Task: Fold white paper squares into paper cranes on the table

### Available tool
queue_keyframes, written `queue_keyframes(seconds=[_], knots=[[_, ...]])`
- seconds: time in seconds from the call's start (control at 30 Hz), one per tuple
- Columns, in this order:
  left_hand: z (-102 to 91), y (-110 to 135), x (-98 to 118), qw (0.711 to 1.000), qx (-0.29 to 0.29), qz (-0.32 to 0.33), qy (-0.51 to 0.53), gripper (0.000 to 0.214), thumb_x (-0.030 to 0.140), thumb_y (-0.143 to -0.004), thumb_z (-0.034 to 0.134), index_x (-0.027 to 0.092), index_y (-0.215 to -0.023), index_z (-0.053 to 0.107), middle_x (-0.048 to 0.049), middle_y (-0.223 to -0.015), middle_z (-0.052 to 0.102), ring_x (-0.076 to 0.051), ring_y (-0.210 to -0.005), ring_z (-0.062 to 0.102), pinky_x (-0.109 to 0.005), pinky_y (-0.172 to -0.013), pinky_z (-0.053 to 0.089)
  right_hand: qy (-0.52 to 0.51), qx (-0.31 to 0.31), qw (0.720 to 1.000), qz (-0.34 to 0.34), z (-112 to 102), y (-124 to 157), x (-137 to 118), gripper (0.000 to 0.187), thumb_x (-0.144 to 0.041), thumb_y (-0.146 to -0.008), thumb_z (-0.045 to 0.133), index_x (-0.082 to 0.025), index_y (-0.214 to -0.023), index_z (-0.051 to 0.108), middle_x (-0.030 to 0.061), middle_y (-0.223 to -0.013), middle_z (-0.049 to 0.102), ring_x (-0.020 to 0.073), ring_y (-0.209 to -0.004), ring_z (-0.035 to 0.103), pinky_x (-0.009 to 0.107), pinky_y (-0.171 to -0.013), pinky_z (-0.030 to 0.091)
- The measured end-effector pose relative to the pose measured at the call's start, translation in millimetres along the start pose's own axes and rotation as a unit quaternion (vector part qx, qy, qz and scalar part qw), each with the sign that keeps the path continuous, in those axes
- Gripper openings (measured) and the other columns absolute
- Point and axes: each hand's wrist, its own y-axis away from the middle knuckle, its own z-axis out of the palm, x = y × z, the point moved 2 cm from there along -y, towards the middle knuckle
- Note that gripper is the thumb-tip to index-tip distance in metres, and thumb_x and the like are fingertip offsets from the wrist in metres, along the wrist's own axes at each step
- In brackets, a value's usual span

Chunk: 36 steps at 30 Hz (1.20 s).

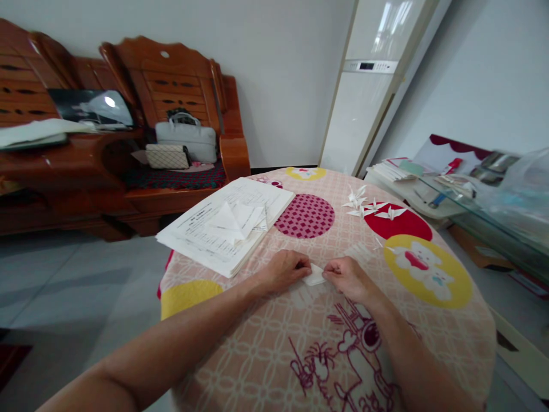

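Head camera: I have both bare hands near the middle of a round table, working over a patterned tablecloth (pixel 253 355). Between them, just above or on the cloth, I see a small piece of folded white paper (pixel 315 277); I can't tell whether its underside touches the fabric. My left hand (pixel 286 269) has its fingers curled and nearly closed, the tips pinching the paper's left edge. My right hand (pixel 348 278) mirrors it, thumb and fingers drawn together on the right edge, the other fingers tucked in. The creases are too small for me to read at this range.

To the left of the hands I have a stack of printed sheets (pixel 193 240), with some loose white papers (pixel 234 223) lying on top, one showing a pointed corner. Beyond the right hand, a small group of white paper cranes (pixel 391 213) sits close together, partly over a red circle on the cloth. Past the table I make out a carved wooden seat (pixel 171 68) holding a pale handbag (pixel 193 140), and a tall white air conditioner (pixel 364 103) against the wall.
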Motion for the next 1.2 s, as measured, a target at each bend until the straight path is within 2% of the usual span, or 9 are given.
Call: queue_keyframes(seconds=[0.13,0.23,0.37,0.53,0.83,1.2], knots=[[0.5,0,-2,1.000,0.010,-0.009,0.024,0.016,0.026,-0.082,0.055,0.017,-0.078,0.068,0.0008,-0.067,0.063,-0.013,-0.063,0.054,-0.022,-0.058,0.032,-0.034,-0.025,0.999,0.023,1,-2,1,0.018,-0.024,-0.079,0.055,-0.017,-0.065,0.064,-0.0047,-0.044,0.050,0.0093,-0.040,0.043,0.022,-0.044,0.027],[1.9,0,-3,0.999,0.015,-0.011,0.038,0.014,0.025,-0.081,0.056,0.017,-0.078,0.067,0.0013,-0.066,0.062,-0.012,-0.062,0.053,-0.021,-0.057,0.033,-0.016,-0.014,0.999,0.030,2,-4,-2,0.017,-0.022,-0.078,0.057,-0.017,-0.063,0.062,-0.0045,-0.044,0.050,0.0094,-0.041,0.044,0.022,-0.045,0.028],[2.8,0,-3,0.999,0.025,-0.028,0.039,0.012,0.024,-0.079,0.058,0.017,-0.081,0.067,0.0009,-0.069,0.064,-0.012,-0.064,0.054,-0.021,-0.057,0.034,0.023,0.003,0.999,0.022,3,-6,-1,0.015,-0.022,-0.077,0.059,-0.017,-0.064,0.063,-0.0016,-0.051,0.057,0.0110,-0.048,0.049,0.023,-0.048,0.029],[4.5,0,-1,0.999,0.010,-0.030,0.017,0.016,0.025,-0.080,0.055,0.017,-0.079,0.069,0.0008,-0.071,0.066,-0.012,-0.064,0.055,-0.021,-0.059,0.035,0.039,-0.019,0.999,0.021,2,-6,0,0.014,-0.022,-0.077,0.058,-0.016,-0.067,0.066,0.0004,-0.058,0.062,0.0124,-0.054,0.053,0.023,-0.050,0.031],[13.9,1,2,0.997,0.065,-0.021,-0.028,0.019,0.024,-0.080,0.054,0.017,-0.078,0.072,-0.0013,-0.071,0.069,-0.014,-0.065,0.058,-0.023,-0.060,0.035,0.158,0.033,0.986,-0.033,14,4,-21,0.008,-0.021,-0.082,0.059,-0.018,-0.081,0.067,0.0050,-0.076,0.070,0.0175,-0.074,0.063,0.025,-0.061,0.034],[18.5,2,2,0.995,0.095,-0.017,-0.014,0.019,0.020,-0.077,0.054,0.016,-0.075,0.073,-0.0013,-0.069,0.069,-0.014,-0.066,0.059,-0.023,-0.062,0.036,0.084,0.045,0.995,-0.015,19,6,-27,0.016,-0.020,-0.082,0.058,-0.017,-0.071,0.070,0.0065,-0.069,0.069,0.0176,-0.067,0.063,0.024,-0.060,0.036]])
